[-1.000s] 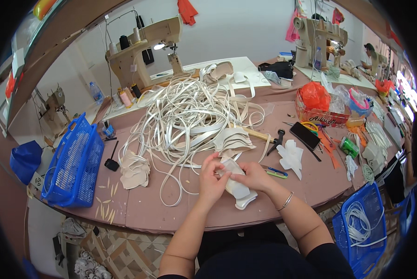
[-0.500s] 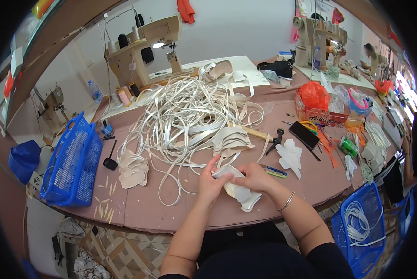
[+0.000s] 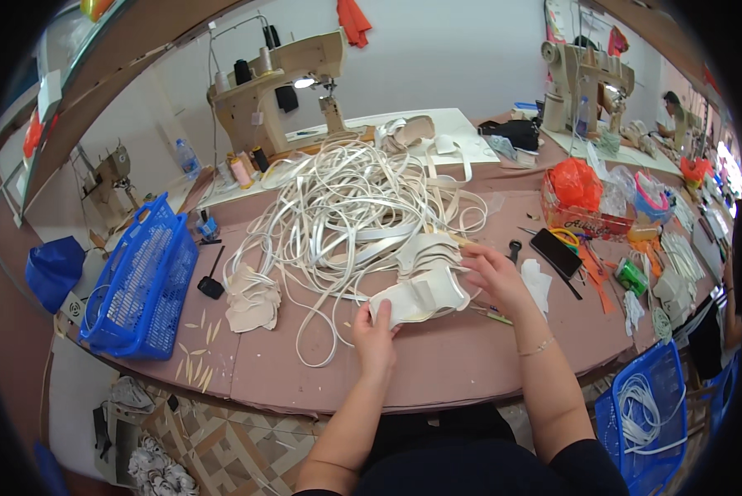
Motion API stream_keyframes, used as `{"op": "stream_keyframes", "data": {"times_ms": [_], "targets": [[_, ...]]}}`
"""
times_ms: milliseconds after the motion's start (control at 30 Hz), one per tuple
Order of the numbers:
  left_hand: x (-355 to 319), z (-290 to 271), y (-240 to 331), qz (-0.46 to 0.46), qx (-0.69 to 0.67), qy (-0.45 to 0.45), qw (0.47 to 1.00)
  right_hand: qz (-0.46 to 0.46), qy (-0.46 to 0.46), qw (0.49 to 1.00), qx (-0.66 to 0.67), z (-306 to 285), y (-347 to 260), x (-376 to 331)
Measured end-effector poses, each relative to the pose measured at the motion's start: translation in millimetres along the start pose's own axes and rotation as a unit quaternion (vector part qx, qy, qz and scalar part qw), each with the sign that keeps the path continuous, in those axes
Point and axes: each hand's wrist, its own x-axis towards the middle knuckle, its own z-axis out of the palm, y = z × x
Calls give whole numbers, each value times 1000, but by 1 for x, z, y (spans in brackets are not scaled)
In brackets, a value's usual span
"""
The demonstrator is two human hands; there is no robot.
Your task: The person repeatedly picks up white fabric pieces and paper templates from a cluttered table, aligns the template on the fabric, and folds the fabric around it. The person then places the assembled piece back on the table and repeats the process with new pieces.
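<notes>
My left hand pinches the left end of a white, curved leather-like piece, held out flat above the table's front part. A greyish band crosses the middle of that piece. Beside its right end is my right hand, fingers stretched forward and apart from the piece. Those fingers reach over the wooden handle of a hammer, whose head shows just past the hand; any grip on the handle is hidden. Behind the held piece lies a stack of similar beige pieces.
A big tangle of white straps fills the table's middle. More beige pieces and a blue basket are at left. A phone, white scraps and a green can lie right. Sewing machines stand behind.
The white piece, folded between both hands before, is now spread out in my left hand. My right hand has left it and moved up toward the hammer. The view has shifted slightly.
</notes>
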Motion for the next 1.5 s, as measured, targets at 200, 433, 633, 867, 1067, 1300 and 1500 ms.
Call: {"op": "stream_keyframes", "data": {"times_ms": [200,433,633,867,1067,1300,1500], "targets": [[-29,24,-30,3,-101,79,992,-76,-82,983,146,42,52,-48],[-47,37,-37,-29,-154,56,986,-101,36,991,83,64,67,-49],[-65,27,-31,109,-60,-80,989,-23,-1,1000,17,42,37,-39],[-29,23,-9,-58,-17,-230,971,-11,-61,981,-184,44,14,-55],[-22,19,-17,-58,-23,-213,975,10,-63,968,-242,48,14,-57],[-17,11,-22,-133,-108,-225,959,59,-77,989,-114,43,19,-54],[-18,13,-29,-105,-125,-205,965,80,-48,988,-122,50,15,-56]]}}
